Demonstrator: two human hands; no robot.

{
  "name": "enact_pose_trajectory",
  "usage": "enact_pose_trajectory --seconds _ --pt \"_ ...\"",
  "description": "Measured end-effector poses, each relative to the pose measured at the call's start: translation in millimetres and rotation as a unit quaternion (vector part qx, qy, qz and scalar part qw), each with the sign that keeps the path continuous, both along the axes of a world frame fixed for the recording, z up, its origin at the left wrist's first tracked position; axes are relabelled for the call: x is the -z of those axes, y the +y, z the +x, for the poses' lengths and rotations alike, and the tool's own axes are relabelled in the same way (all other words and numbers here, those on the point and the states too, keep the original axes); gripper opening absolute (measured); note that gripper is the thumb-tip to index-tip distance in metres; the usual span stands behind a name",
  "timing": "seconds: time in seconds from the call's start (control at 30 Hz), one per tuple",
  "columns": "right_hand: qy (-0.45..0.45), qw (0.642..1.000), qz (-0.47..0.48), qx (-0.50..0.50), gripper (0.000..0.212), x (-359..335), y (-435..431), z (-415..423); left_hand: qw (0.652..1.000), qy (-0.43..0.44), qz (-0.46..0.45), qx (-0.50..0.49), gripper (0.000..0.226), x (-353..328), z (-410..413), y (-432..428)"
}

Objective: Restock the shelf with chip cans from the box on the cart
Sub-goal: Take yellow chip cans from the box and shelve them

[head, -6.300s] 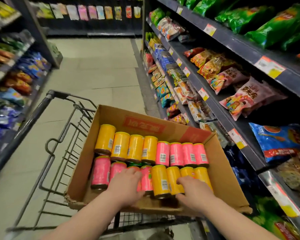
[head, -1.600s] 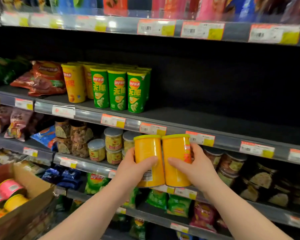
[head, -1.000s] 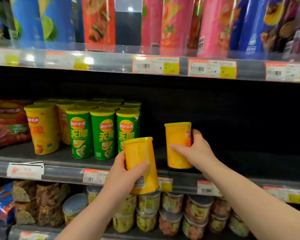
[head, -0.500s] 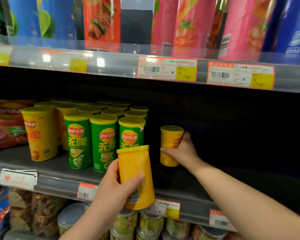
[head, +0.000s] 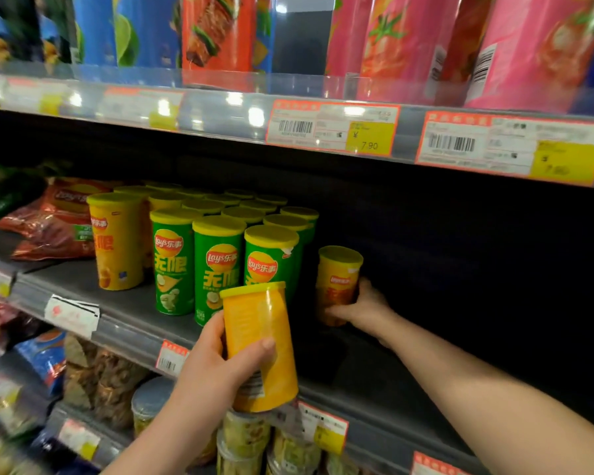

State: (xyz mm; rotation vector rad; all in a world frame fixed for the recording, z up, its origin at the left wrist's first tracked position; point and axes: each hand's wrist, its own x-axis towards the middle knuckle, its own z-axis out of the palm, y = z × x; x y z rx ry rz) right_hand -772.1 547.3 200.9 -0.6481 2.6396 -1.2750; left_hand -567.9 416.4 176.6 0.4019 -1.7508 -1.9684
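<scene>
My right hand [head: 364,308] grips a yellow chip can [head: 338,272] low on its side, deep on the dark shelf [head: 374,371] just right of the green chip cans [head: 216,265]. The can stands upright; whether its base touches the shelf is hidden. My left hand [head: 216,365] holds a second yellow can [head: 259,341] upright in front of the shelf edge, below the green cans. A yellow can [head: 117,241] stands at the left of the green rows. The box and cart are out of view.
Red snack bags [head: 52,221] lie at the shelf's left. Tall pink, red and blue packs [head: 402,39] fill the shelf above, behind price labels [head: 333,128]. Clear tubs [head: 247,440] sit on the shelf below. The shelf right of my right hand is dark and bare.
My right hand has pushed its can a little deeper onto the shelf beside the green cans. The left hand's can has stayed in front of the shelf edge. The camera moved closer.
</scene>
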Motion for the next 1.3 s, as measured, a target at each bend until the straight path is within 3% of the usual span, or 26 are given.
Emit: enact_pose_trajectory --seconds 0.5,0.6,0.67,0.73,0.8,0.97,1.03,1.07,1.17,1.23,1.3 --pt "-0.010 1.000 -0.015 0.007 0.084 3.6 4.6 -14.0 1.000 0.014 -0.017 0.010 0.080 -7.1 -2.9 12.9" --pt "0.018 0.997 -0.061 -0.036 0.052 -9.8 24.9 -2.2 0.998 0.036 -0.028 0.044 0.080 -11.0 -11.3 23.0" --pt "-0.050 0.984 -0.090 -0.145 0.041 -19.6 44.4 11.9 0.996 0.045 -0.034 0.064 0.079 -13.2 -20.5 31.4" --pt "-0.123 0.954 -0.095 -0.258 0.061 -26.1 64.9 28.4 0.994 0.050 -0.045 0.084 0.075 -14.8 -31.6 39.5" --pt "-0.138 0.934 -0.087 -0.318 0.075 -27.9 77.2 43.4 0.990 0.059 -0.063 0.111 0.073 -15.6 -42.6 47.2" --pt "-0.097 0.968 -0.084 -0.217 0.092 -16.3 86.0 48.4 0.969 0.033 -0.194 0.151 0.084 -12.9 -63.1 58.9" --pt "-0.086 0.981 -0.088 -0.153 0.097 -12.1 89.9 38.4 0.939 -0.008 -0.325 0.111 0.092 -8.5 -66.0 55.1" --pt "-0.080 0.986 -0.092 -0.111 0.095 -10.5 91.5 32.6 0.906 -0.044 -0.414 0.081 0.095 -4.6 -65.9 52.6" --pt "-0.051 0.994 -0.093 0.007 0.087 -5.0 89.0 15.1 0.763 -0.131 -0.632 0.028 0.089 9.2 -63.1 46.8" --pt "-0.029 0.996 -0.067 0.052 0.088 -0.8 80.1 6.9 0.734 -0.137 -0.664 0.023 0.090 16.8 -63.7 44.8" --pt "-0.028 0.996 -0.058 0.067 0.093 2.5 69.9 0.5 0.735 -0.130 -0.665 0.012 0.088 20.8 -66.3 41.9"
